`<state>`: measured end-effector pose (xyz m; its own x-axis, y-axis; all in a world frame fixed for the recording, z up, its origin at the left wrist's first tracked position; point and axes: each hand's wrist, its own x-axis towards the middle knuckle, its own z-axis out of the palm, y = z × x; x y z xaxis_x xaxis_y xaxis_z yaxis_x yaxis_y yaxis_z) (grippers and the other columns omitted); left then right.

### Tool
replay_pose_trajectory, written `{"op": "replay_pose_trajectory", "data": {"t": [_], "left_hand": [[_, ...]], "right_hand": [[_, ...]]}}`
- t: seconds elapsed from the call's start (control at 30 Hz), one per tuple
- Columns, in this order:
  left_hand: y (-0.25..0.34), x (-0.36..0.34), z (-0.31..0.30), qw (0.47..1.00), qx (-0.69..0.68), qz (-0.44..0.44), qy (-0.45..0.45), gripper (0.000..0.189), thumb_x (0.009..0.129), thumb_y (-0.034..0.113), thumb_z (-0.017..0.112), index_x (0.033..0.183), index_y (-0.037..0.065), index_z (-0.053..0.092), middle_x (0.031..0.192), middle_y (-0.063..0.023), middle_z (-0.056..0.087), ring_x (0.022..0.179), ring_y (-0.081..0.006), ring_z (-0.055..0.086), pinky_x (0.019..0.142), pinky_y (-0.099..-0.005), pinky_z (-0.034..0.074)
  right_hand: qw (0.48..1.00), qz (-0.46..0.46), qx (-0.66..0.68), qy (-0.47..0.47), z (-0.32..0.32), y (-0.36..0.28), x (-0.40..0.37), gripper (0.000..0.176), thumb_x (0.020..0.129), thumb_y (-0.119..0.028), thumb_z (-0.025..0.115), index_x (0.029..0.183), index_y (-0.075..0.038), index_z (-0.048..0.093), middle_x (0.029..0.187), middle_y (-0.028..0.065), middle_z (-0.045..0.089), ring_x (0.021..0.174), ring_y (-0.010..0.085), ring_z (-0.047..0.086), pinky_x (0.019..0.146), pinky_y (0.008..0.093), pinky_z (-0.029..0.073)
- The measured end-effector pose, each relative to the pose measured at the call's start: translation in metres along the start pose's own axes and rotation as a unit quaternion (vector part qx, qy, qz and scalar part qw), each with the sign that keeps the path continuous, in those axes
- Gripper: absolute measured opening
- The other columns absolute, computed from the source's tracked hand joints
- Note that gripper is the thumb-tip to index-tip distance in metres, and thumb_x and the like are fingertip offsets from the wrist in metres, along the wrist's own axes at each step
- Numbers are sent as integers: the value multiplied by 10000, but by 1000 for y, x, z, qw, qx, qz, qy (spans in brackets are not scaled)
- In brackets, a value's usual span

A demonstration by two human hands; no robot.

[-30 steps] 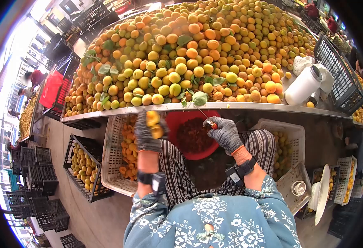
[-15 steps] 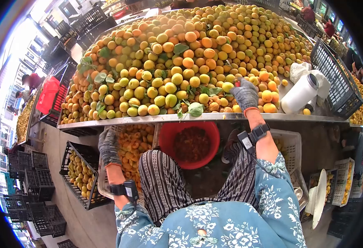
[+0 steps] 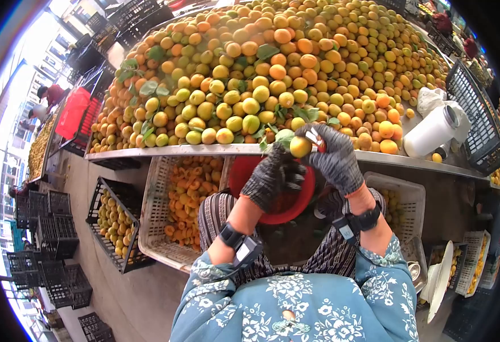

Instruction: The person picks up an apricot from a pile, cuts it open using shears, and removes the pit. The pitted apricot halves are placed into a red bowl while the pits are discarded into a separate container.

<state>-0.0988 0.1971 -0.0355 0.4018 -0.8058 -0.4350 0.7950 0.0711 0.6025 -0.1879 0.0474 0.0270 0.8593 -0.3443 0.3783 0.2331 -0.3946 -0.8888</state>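
Note:
In front of the heap's edge, my right hand (image 3: 338,159), in a grey knit glove, is closed round a yellow-orange apricot (image 3: 300,147). A small tool with a red part and a pale, shiny part (image 3: 315,137) is in the same hand; its exact kind is hard to make out. Close on the apricot's left, my gloved left hand (image 3: 270,178) has its fingers curled, and what they hold, if anything, is hidden. Below both hands sits a red basin (image 3: 295,210), partly covered by them. A pale crate (image 3: 158,185) of opened apricot pieces (image 3: 190,185) stands to the left.
A metal-edged table (image 3: 170,150) bears a large heap of apricots (image 3: 250,106) with some leaves. A white jar (image 3: 431,131) and a black crate (image 3: 471,117) are at its right. Another black crate (image 3: 106,185) of fruit stands on the floor at left.
My left hand has moved from the pale crate to the middle, beside my right hand. My right hand has come back from the heap, now with an apricot in it.

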Motion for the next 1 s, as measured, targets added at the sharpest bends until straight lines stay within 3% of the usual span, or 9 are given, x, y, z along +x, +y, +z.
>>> {"op": "replay_pose_trajectory", "data": {"t": [0.13, 0.2, 0.23, 0.3, 0.33, 0.47, 0.6, 0.9, 1.0], "left_hand": [[-12, -13, 1, 997, -42, 70, -6, 438, 921, 442, 560, 1103, 44, 575, 866, -83, 635, 704, -197, 620, 589, -325, 527], [-9, -19, -6, 989, -83, 104, -61, 333, 877, 260, 663, 1109, 36, 581, 929, -68, 626, 825, -176, 623, 659, -325, 547], [-7, -23, -7, 989, -83, 104, -59, 333, 877, 260, 663, 1109, 36, 581, 929, -68, 626, 825, -176, 623, 659, -325, 547], [0, -31, -6, 986, -25, 137, -86, 396, 813, 143, 719, 1164, 29, 575, 996, -70, 619, 897, -178, 623, 732, -329, 554], [-1, -28, -13, 986, -8, 152, -73, 561, 713, 67, 765, 1223, 24, 535, 1058, -113, 628, 949, -220, 625, 819, -297, 537], [1, -23, -24, 973, 88, 203, -67, 627, 676, 36, 776, 1250, 28, 523, 1085, -107, 625, 964, -213, 623, 817, -301, 539], [1, -21, -25, 966, 124, 214, -70, 655, 656, 25, 780, 1259, 18, 523, 1110, -92, 624, 1001, -198, 607, 875, -293, 506], [-1, -22, -22, 951, 183, 235, -85, 598, 709, 61, 768, 1258, 19, 532, 1127, -81, 625, 1038, -175, 587, 918, -294, 474], [-3, -24, -21, 959, 153, 220, -97, 580, 735, 49, 745, 1267, 9, 519, 1148, -96, 616, 1036, -179, 588, 912, -298, 478]], "right_hand": [[987, -54, -152, -26, 13, -14, -23, 380, 715, -93, 765, 1069, -43, 635, 931, 136, 677, 871, 232, 663, 804, 314, 515], [996, 77, 16, 31, 11, -20, -30, 352, 759, -182, 743, 1058, -41, 626, 907, 174, 664, 836, 311, 652, 765, 345, 514], [996, 78, 18, 30, 8, -17, -35, 352, 759, -182, 743, 1058, -41, 626, 907, 174, 664, 836, 311, 652, 765, 345, 514], [960, 171, -221, 33, -2, -3, -46, 306, 809, -239, 699, 1027, -37, 626, 849, 169, 656, 782, 286, 650, 707, 347, 504], [966, 214, -143, 29, -3, 12, -56, 253, 834, -231, 673, 981, -31, 628, 787, 153, 630, 729, 215, 623, 672, 315, 484], [969, 226, 96, 22, 9, 5, -83, 193, 886, -205, 640, 961, -27, 642, 770, 33, 618, 722, 99, 531, 658, 246, 442], [951, 263, 159, 21, 26, -18, -92, 176, 912, -172, 616, 964, -6, 638, 777, -16, 587, 740, 55, 492, 644, 219, 423], [979, 198, 47, 29, 35, -6, -98, 171, 926, -188, 583, 952, -22, 613, 652, 61, 499, 643, 84, 454, 564, 279, 405], [985, 170, -5, 29, 38, -4, -99, 164, 924, -195, 581, 920, -32, 597, 659, 156, 529, 583, 238, 550, 544, 347, 430]]}}
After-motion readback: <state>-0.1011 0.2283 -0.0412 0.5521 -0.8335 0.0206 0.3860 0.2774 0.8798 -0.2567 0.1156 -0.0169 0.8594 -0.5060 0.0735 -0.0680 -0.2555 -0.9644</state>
